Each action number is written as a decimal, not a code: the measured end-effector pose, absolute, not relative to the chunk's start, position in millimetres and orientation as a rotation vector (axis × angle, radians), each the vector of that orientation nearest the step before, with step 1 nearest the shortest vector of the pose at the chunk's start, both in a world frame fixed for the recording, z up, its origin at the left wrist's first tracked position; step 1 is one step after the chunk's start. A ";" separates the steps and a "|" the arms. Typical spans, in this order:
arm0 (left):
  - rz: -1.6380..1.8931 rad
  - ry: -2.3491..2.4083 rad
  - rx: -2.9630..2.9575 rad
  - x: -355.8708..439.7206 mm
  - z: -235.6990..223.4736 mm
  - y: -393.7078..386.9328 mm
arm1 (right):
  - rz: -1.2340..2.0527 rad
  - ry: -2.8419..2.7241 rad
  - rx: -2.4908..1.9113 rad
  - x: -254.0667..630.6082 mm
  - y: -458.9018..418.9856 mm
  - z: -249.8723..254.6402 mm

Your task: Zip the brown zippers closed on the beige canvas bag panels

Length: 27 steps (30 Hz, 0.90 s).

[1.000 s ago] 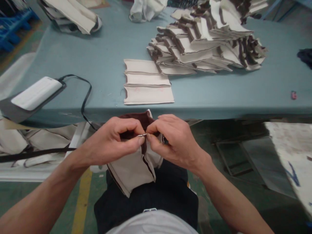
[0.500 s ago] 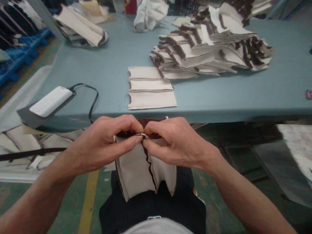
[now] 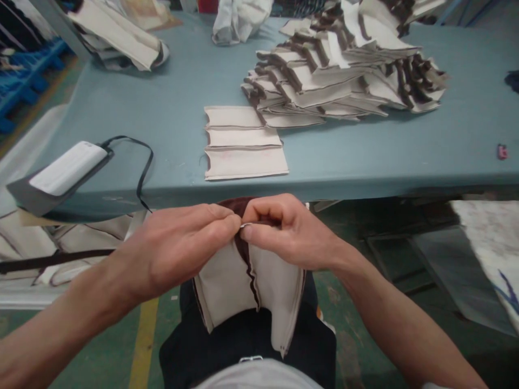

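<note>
Cream cloth piece (image 3: 229,294): near side of table (image 3: 365,154), edge pinched in my right hand (image 3: 290,232). My left hand (image 3: 178,248): newly flattened at that edge, grip unclear, leaving one certain hold.

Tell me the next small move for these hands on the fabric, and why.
I'd ease the left hand slightly aside: the right hand pinches the top edge of the cream piece and probably can hold it alone, while the left fingertips crowd that spot, hiding part of it.
</note>
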<state>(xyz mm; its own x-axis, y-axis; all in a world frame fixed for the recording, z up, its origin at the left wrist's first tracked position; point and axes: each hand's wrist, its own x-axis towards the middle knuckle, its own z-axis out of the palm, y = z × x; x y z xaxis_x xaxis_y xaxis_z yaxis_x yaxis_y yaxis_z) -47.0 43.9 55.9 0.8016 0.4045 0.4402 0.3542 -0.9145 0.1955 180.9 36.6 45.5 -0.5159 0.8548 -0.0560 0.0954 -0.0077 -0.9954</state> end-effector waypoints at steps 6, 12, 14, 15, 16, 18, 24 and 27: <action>0.724 0.535 3.002 -44.1 48.2 40.6 | 1.896 -1.360 -0.935 184.2 37.9 27.1; 0.650 0.626 3.077 -40.4 51.7 35.3 | 1.921 -1.359 -1.011 182.5 40.7 30.4; 0.745 0.719 2.984 -38.4 53.0 31.7 | 1.856 -1.452 -0.984 181.3 40.8 35.7; 0.790 0.787 2.922 -37.6 54.3 29.8 | 1.803 -1.517 -0.978 181.1 40.4 38.2; 0.811 0.852 2.854 -37.0 56.2 27.9 | 1.733 -1.591 -0.982 181.1 39.5 40.4; 0.770 0.938 2.718 -37.1 61.7 25.3 | 1.533 -1.754 -1.000 182.0 36.5 43.5; 0.496 0.883 2.458 -43.1 74.6 32.4 | 0.821 -2.129 -0.933 185.6 26.3 44.1; 0.444 0.817 2.438 -46.9 69.3 37.6 | 0.697 -2.194 -0.913 185.2 24.5 43.3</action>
<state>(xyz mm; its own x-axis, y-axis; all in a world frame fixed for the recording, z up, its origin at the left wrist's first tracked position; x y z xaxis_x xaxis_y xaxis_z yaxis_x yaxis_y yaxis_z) -46.9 37.6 69.3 0.7636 0.6309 0.1373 0.4583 -0.6793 0.5732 185.2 24.5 43.3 -0.5436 0.7575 0.3615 0.4101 0.6154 -0.6731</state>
